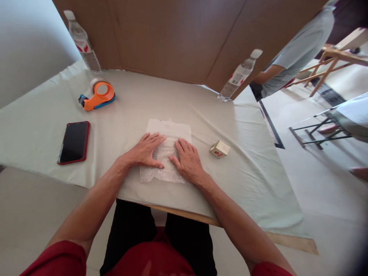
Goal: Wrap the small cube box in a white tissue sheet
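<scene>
A sheet of bubble wrap point(166, 174) lies flat on the cloth-covered table in front of me. On its left part rests my left hand point(148, 150), palm down with the fingers spread. My right hand point(188, 158) presses on its right part, also palm down and open, the thumb pointing inward. The far end of the sheet looks smoother and whiter than the near end. To the right of my right hand, apart from it, sits a small cream box point(219, 149) with a red mark on its side.
An orange tape dispenser point(99, 97) and a phone with a red case point(74, 142) lie on the left. Two water bottles point(83, 44) stand against a tall cardboard panel point(172, 38) at the back. Beyond it on the right is another person point(301, 50).
</scene>
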`<state>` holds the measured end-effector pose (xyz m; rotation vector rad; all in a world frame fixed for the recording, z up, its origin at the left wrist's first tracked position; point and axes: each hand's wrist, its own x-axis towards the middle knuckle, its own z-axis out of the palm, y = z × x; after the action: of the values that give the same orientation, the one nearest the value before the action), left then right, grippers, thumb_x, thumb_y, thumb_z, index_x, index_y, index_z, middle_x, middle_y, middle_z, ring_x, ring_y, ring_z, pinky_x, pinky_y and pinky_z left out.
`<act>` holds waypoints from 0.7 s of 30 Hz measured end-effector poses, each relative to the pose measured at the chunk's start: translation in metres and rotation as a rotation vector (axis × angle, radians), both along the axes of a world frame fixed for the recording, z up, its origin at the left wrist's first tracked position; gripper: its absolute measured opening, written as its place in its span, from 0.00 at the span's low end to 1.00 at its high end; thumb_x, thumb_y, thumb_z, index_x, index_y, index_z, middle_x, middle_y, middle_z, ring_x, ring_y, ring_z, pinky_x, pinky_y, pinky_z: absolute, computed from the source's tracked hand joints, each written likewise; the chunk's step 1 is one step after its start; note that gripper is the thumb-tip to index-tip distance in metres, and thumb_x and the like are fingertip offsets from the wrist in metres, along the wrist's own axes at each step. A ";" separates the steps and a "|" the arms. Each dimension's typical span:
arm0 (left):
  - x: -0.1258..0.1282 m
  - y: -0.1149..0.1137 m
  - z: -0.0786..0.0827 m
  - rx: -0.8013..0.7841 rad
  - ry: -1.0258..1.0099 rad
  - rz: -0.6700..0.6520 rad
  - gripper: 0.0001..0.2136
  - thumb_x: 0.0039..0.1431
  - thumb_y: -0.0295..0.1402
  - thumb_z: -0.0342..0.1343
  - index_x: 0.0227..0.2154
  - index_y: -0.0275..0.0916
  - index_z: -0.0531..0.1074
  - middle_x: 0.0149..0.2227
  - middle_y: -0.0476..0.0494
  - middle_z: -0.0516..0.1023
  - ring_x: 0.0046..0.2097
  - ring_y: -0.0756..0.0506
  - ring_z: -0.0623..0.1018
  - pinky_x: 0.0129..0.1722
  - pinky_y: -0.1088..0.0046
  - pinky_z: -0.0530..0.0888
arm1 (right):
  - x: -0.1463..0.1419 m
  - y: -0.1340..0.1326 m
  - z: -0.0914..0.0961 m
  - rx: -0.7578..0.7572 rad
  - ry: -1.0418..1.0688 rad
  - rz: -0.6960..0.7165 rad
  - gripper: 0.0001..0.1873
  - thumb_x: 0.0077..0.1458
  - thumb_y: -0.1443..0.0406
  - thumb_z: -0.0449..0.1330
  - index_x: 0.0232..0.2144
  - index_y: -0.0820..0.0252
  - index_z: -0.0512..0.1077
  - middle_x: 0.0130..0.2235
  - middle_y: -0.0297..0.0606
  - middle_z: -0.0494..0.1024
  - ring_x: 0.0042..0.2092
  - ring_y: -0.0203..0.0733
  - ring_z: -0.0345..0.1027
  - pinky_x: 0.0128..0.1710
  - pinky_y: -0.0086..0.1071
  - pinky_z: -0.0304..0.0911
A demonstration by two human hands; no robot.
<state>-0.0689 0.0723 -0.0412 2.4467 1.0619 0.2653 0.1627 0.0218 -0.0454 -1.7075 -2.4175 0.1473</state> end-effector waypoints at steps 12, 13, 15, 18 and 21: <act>-0.002 -0.001 0.002 0.038 0.069 0.005 0.44 0.50 0.59 0.62 0.66 0.42 0.62 0.71 0.34 0.56 0.73 0.31 0.53 0.71 0.48 0.44 | 0.005 0.004 0.002 0.031 -0.003 -0.086 0.30 0.67 0.56 0.49 0.63 0.70 0.63 0.67 0.56 0.64 0.68 0.57 0.55 0.65 0.48 0.51; -0.003 -0.001 0.002 0.032 0.104 -0.001 0.45 0.50 0.60 0.61 0.66 0.41 0.62 0.72 0.34 0.55 0.73 0.31 0.52 0.71 0.48 0.44 | 0.007 0.004 0.005 0.032 -0.004 -0.083 0.29 0.67 0.56 0.49 0.62 0.69 0.64 0.67 0.56 0.65 0.68 0.57 0.56 0.65 0.48 0.52; -0.004 -0.001 0.003 0.029 0.153 -0.008 0.46 0.50 0.61 0.60 0.68 0.41 0.59 0.72 0.34 0.53 0.73 0.31 0.50 0.71 0.48 0.43 | 0.018 0.006 0.015 0.048 -0.001 -0.090 0.26 0.67 0.56 0.49 0.60 0.66 0.67 0.66 0.55 0.66 0.66 0.57 0.58 0.63 0.49 0.54; -0.005 -0.001 0.003 0.040 0.162 -0.021 0.47 0.50 0.63 0.59 0.68 0.42 0.58 0.73 0.35 0.52 0.74 0.32 0.49 0.71 0.50 0.42 | 0.049 0.006 0.034 0.127 0.012 -0.142 0.24 0.66 0.57 0.50 0.59 0.63 0.69 0.66 0.55 0.66 0.66 0.59 0.59 0.61 0.53 0.56; -0.005 -0.001 0.004 0.036 0.151 -0.021 0.48 0.49 0.63 0.60 0.68 0.42 0.59 0.73 0.35 0.53 0.74 0.32 0.49 0.71 0.50 0.41 | 0.090 0.002 0.041 0.173 0.002 -0.256 0.30 0.60 0.56 0.57 0.61 0.64 0.65 0.65 0.58 0.65 0.65 0.63 0.60 0.58 0.56 0.58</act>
<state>-0.0740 0.0717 -0.0376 2.5421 1.1017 0.0955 0.2525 0.0239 -0.0041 -1.9099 -2.1151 -0.0914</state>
